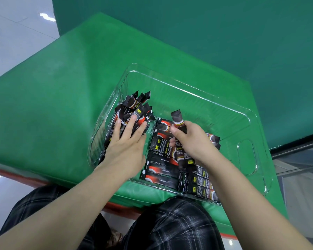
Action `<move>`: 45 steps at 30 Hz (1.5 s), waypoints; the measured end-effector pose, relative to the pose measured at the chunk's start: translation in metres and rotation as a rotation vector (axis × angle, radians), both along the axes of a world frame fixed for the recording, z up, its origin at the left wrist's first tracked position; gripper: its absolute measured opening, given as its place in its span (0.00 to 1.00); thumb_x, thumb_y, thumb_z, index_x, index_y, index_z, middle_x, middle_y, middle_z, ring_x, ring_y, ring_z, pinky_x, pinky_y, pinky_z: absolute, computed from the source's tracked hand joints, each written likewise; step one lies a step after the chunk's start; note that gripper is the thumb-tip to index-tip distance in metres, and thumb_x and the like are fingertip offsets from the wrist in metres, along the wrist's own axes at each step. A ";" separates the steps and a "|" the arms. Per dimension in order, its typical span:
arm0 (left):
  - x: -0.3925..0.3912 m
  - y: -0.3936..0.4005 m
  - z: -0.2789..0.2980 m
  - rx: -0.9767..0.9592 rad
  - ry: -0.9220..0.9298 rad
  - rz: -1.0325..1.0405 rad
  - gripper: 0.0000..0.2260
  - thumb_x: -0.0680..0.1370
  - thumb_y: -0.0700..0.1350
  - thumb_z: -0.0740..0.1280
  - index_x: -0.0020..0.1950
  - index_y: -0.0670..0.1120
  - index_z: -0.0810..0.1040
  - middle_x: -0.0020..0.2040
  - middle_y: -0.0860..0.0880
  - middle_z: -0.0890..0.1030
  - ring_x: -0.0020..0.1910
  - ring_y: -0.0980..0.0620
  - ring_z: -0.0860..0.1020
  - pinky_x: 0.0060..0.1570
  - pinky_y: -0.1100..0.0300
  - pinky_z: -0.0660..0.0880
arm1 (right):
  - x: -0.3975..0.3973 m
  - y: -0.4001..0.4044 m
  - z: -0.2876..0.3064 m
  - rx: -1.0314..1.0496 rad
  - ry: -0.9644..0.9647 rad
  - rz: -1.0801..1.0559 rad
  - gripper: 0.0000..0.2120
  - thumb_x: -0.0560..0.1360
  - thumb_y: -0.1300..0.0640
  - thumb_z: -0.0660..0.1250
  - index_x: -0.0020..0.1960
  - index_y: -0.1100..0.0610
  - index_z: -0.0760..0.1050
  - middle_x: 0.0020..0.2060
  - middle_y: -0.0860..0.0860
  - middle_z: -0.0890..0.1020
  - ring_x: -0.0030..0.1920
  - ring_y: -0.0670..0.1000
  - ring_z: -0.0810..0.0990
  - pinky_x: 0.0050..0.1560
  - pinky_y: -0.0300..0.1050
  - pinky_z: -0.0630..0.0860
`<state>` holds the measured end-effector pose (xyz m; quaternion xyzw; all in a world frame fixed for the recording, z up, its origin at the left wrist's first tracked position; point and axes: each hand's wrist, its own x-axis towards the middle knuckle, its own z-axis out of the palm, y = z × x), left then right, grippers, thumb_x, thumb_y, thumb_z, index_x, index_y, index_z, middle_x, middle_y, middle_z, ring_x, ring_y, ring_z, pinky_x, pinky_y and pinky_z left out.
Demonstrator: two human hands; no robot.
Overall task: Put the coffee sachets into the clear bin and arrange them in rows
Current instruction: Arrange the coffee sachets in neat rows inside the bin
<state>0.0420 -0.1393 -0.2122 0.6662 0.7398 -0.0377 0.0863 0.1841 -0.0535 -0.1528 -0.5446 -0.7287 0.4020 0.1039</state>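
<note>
Black coffee sachets with red bands and small yellow label squares are gathered inside the clear rectangular plastic bin (188, 91); their white print is too small to be read. A loose heap of sachets (134, 109) leans in the bin's left end, and it is pressed by the straight, spread fingers of the left hand (127, 139). One upright sachet (177, 118) is pinched in the curled fingers of the right hand (190, 139). Flat rows of sachets (163, 170), at least ten, are laid along the near wall. The bin is set on a green padded table (61, 105).
</note>
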 end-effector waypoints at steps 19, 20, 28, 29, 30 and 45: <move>0.000 0.000 0.001 0.005 -0.007 -0.003 0.28 0.81 0.55 0.55 0.78 0.47 0.52 0.78 0.51 0.36 0.73 0.44 0.28 0.63 0.41 0.24 | 0.017 -0.050 -0.030 -0.404 0.286 -0.168 0.05 0.80 0.63 0.59 0.54 0.65 0.67 0.37 0.56 0.79 0.36 0.51 0.82 0.36 0.41 0.79; 0.000 0.000 0.001 0.004 -0.005 -0.003 0.28 0.81 0.55 0.55 0.78 0.48 0.52 0.78 0.51 0.36 0.73 0.44 0.27 0.63 0.41 0.24 | 0.018 -0.048 -0.028 -0.372 0.270 -0.151 0.04 0.80 0.63 0.58 0.53 0.64 0.67 0.37 0.56 0.79 0.37 0.51 0.82 0.38 0.43 0.80; 0.000 0.000 0.001 0.002 0.002 -0.001 0.28 0.81 0.56 0.55 0.78 0.48 0.53 0.78 0.51 0.36 0.73 0.45 0.27 0.62 0.42 0.23 | 0.011 -0.013 -0.010 0.216 -0.313 0.217 0.07 0.78 0.53 0.63 0.45 0.56 0.71 0.38 0.50 0.74 0.40 0.52 0.73 0.32 0.38 0.64; 0.001 0.000 0.002 0.001 0.002 -0.003 0.28 0.81 0.55 0.55 0.78 0.48 0.54 0.78 0.51 0.37 0.73 0.45 0.27 0.62 0.42 0.23 | 0.009 -0.011 -0.010 0.210 -0.342 0.274 0.07 0.77 0.53 0.65 0.44 0.56 0.72 0.38 0.52 0.75 0.40 0.53 0.73 0.33 0.42 0.65; 0.001 0.000 0.002 -0.003 0.000 -0.004 0.27 0.80 0.55 0.55 0.77 0.49 0.56 0.78 0.51 0.37 0.73 0.45 0.27 0.62 0.42 0.23 | 0.006 -0.009 -0.010 0.198 -0.379 0.332 0.07 0.77 0.53 0.66 0.44 0.56 0.74 0.39 0.53 0.76 0.40 0.54 0.75 0.35 0.44 0.65; 0.000 0.000 0.001 0.001 0.010 -0.007 0.29 0.81 0.56 0.55 0.79 0.48 0.51 0.78 0.50 0.36 0.73 0.44 0.28 0.62 0.41 0.23 | 0.015 0.003 -0.005 0.320 -0.384 0.217 0.08 0.75 0.50 0.68 0.46 0.55 0.76 0.37 0.49 0.75 0.34 0.47 0.72 0.32 0.41 0.64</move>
